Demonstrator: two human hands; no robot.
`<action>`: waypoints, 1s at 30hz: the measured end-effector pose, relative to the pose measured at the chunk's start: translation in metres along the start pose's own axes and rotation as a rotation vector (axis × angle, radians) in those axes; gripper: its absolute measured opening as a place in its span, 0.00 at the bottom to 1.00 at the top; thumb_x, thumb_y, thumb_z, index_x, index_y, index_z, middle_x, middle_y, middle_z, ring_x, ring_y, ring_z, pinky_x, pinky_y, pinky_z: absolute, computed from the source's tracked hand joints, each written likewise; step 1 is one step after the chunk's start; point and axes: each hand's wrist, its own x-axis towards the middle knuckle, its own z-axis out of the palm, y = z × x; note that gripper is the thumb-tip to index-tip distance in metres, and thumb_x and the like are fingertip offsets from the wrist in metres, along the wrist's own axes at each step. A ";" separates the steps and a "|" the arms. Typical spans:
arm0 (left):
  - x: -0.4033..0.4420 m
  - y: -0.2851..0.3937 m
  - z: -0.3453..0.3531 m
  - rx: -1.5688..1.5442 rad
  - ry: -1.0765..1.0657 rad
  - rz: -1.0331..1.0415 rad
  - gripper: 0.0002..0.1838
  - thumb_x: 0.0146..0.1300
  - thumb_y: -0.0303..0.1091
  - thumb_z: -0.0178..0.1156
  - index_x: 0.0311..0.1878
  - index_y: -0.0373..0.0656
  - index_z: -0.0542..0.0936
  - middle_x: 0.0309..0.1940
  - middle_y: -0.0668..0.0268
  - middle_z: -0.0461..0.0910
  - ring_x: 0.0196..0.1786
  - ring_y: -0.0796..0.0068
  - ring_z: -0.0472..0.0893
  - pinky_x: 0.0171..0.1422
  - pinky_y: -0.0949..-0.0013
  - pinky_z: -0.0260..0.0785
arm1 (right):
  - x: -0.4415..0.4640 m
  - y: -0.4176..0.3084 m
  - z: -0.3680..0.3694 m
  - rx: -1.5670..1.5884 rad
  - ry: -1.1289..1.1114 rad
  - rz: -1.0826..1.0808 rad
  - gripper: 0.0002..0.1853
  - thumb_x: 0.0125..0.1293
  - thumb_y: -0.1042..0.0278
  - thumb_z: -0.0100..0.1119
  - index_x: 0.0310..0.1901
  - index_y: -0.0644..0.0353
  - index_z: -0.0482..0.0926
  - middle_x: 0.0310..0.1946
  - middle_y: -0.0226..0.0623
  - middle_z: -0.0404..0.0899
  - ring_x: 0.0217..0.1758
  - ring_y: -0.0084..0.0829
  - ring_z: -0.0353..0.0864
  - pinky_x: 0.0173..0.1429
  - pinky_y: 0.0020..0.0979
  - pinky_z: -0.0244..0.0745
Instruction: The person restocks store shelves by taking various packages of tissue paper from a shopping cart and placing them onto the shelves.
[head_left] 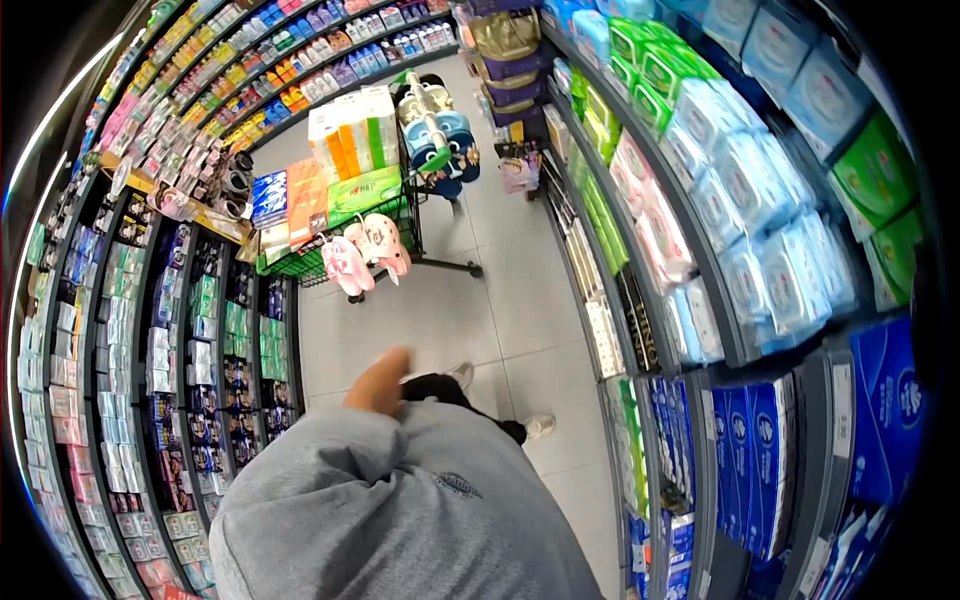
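Observation:
My left hand (pixel 381 381) reaches forward from a grey sleeve, low in front of my body. It is blurred by motion, so its fingers cannot be made out, and nothing shows in it. My right hand is out of view. Ahead of the hand, and apart from it, stands a shopping cart (pixel 292 262). Green and orange tissue packs (pixel 362 194), a blue pack (pixel 268 198) and a tall white-and-orange bundle (pixel 352 133) fill it. Pink slippers (pixel 347 265) and a pale pair with dark patterns (pixel 380 243) hang on its near side.
Shelves of small packets (pixel 122 370) line the left. Blue, pink and green wipe packs (pixel 745 180) and blue tissue packs (pixel 745 450) fill shelving on the right. Blue slippers (pixel 440 140) hang on a rack beside the cart. Grey floor tiles (pixel 535 290) run between the shelves.

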 end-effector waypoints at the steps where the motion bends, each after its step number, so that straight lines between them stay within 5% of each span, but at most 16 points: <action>1: -0.061 -0.032 -0.011 0.151 -0.143 -0.404 0.25 0.51 0.42 0.67 0.53 0.47 0.79 0.50 0.57 0.80 0.54 0.59 0.78 0.56 0.56 0.70 | 0.004 -0.005 -0.011 0.174 0.026 0.052 0.11 0.63 0.59 0.53 0.35 0.60 0.74 0.23 0.39 0.75 0.21 0.35 0.73 0.23 0.36 0.70; 2: -0.098 -0.045 -0.010 -0.043 0.059 -0.494 0.21 0.52 0.40 0.63 0.50 0.46 0.81 0.52 0.56 0.78 0.55 0.56 0.77 0.58 0.55 0.68 | 0.007 -0.011 -0.021 0.331 0.047 0.097 0.11 0.63 0.60 0.54 0.35 0.60 0.74 0.23 0.40 0.75 0.21 0.36 0.74 0.23 0.36 0.71; 4: -0.127 -0.088 -0.017 -0.260 -0.055 -0.345 0.19 0.50 0.41 0.64 0.42 0.39 0.83 0.47 0.52 0.80 0.53 0.54 0.78 0.56 0.57 0.70 | 0.023 -0.048 -0.034 0.538 0.051 0.113 0.10 0.62 0.62 0.56 0.35 0.60 0.74 0.23 0.41 0.74 0.22 0.37 0.74 0.23 0.36 0.71; 6: -0.144 -0.107 -0.006 -0.811 0.041 -0.675 0.21 0.48 0.43 0.65 0.39 0.36 0.83 0.44 0.48 0.81 0.50 0.54 0.79 0.56 0.60 0.70 | 0.045 -0.122 -0.028 0.544 0.004 0.025 0.09 0.61 0.64 0.57 0.34 0.60 0.73 0.23 0.42 0.74 0.23 0.39 0.75 0.23 0.36 0.72; 7: -0.139 -0.120 0.002 -0.538 0.172 -0.551 0.22 0.47 0.42 0.65 0.41 0.34 0.82 0.42 0.47 0.81 0.46 0.54 0.81 0.55 0.62 0.71 | 0.038 -0.174 -0.018 0.355 -0.001 -0.078 0.10 0.60 0.62 0.58 0.34 0.59 0.73 0.22 0.39 0.75 0.21 0.37 0.75 0.22 0.35 0.71; 9: -0.113 -0.142 -0.003 -0.574 0.293 -0.542 0.22 0.47 0.41 0.64 0.42 0.34 0.81 0.41 0.47 0.81 0.46 0.54 0.81 0.54 0.61 0.71 | 0.030 -0.274 0.021 0.202 -0.042 -0.256 0.09 0.61 0.65 0.53 0.25 0.57 0.73 0.17 0.35 0.72 0.18 0.32 0.73 0.19 0.34 0.69; 11: -0.089 -0.172 -0.022 -0.680 0.554 -0.527 0.23 0.48 0.39 0.64 0.45 0.33 0.80 0.40 0.48 0.81 0.45 0.55 0.81 0.53 0.60 0.72 | -0.009 -0.372 0.068 -0.064 -0.235 -0.520 0.13 0.60 0.65 0.54 0.19 0.56 0.69 0.14 0.32 0.69 0.15 0.30 0.71 0.18 0.32 0.67; 13: -0.070 -0.202 -0.069 -0.808 0.815 -0.500 0.23 0.48 0.38 0.64 0.47 0.34 0.79 0.39 0.50 0.82 0.45 0.56 0.81 0.52 0.61 0.72 | 0.010 -0.434 0.126 -0.329 -0.240 -1.343 0.12 0.61 0.66 0.54 0.21 0.58 0.72 0.15 0.32 0.71 0.14 0.28 0.71 0.18 0.29 0.65; 14: -0.064 -0.225 -0.088 -0.830 0.920 -0.494 0.23 0.49 0.38 0.64 0.47 0.34 0.79 0.39 0.51 0.82 0.45 0.56 0.81 0.52 0.61 0.72 | -0.105 -0.474 0.168 -0.290 -0.134 -0.870 0.09 0.63 0.65 0.54 0.28 0.60 0.77 0.19 0.33 0.75 0.18 0.26 0.74 0.20 0.27 0.66; 16: -0.038 -0.279 -0.120 -0.918 1.165 -0.481 0.22 0.50 0.38 0.64 0.46 0.33 0.79 0.37 0.52 0.82 0.42 0.57 0.81 0.49 0.62 0.72 | -0.106 -0.504 0.245 -0.100 -0.118 -0.863 0.10 0.64 0.67 0.53 0.42 0.62 0.78 0.25 0.34 0.80 0.22 0.22 0.77 0.22 0.23 0.69; 19: -0.015 -0.352 -0.189 -1.111 1.238 -0.423 0.22 0.51 0.39 0.65 0.45 0.33 0.79 0.36 0.52 0.82 0.40 0.60 0.81 0.47 0.62 0.72 | -0.122 -0.516 0.365 -0.070 -0.125 -0.843 0.10 0.65 0.67 0.53 0.43 0.61 0.78 0.26 0.34 0.80 0.23 0.22 0.77 0.24 0.23 0.70; 22: 0.028 -0.447 -0.203 -1.194 1.253 -0.430 0.25 0.51 0.44 0.67 0.46 0.33 0.79 0.38 0.52 0.82 0.42 0.59 0.81 0.51 0.62 0.71 | -0.121 -0.436 0.481 -0.191 -0.161 -0.754 0.08 0.65 0.67 0.53 0.41 0.60 0.78 0.25 0.33 0.80 0.24 0.23 0.77 0.25 0.23 0.71; 25: 0.042 -0.486 -0.238 -1.342 1.210 -0.579 0.36 0.49 0.49 0.69 0.54 0.30 0.75 0.48 0.50 0.79 0.51 0.60 0.78 0.57 0.65 0.68 | -0.145 -0.370 0.587 -0.508 -0.269 -1.080 0.09 0.63 0.68 0.56 0.36 0.65 0.80 0.24 0.35 0.80 0.28 0.25 0.79 0.32 0.27 0.75; 27: 0.063 -0.519 -0.245 -1.391 1.215 -0.541 0.43 0.45 0.53 0.70 0.58 0.29 0.72 0.55 0.45 0.74 0.57 0.54 0.75 0.61 0.62 0.65 | -0.296 -0.387 0.628 -0.829 -0.391 -1.233 0.11 0.62 0.67 0.58 0.41 0.66 0.80 0.25 0.36 0.81 0.27 0.25 0.78 0.35 0.26 0.74; 30: 0.094 -0.552 -0.257 -1.437 1.205 -0.557 0.47 0.44 0.55 0.71 0.60 0.28 0.68 0.57 0.44 0.72 0.58 0.55 0.74 0.62 0.62 0.64 | -0.350 -0.413 0.656 -0.902 -0.498 -1.208 0.13 0.60 0.65 0.60 0.42 0.65 0.80 0.24 0.40 0.80 0.28 0.27 0.78 0.36 0.30 0.73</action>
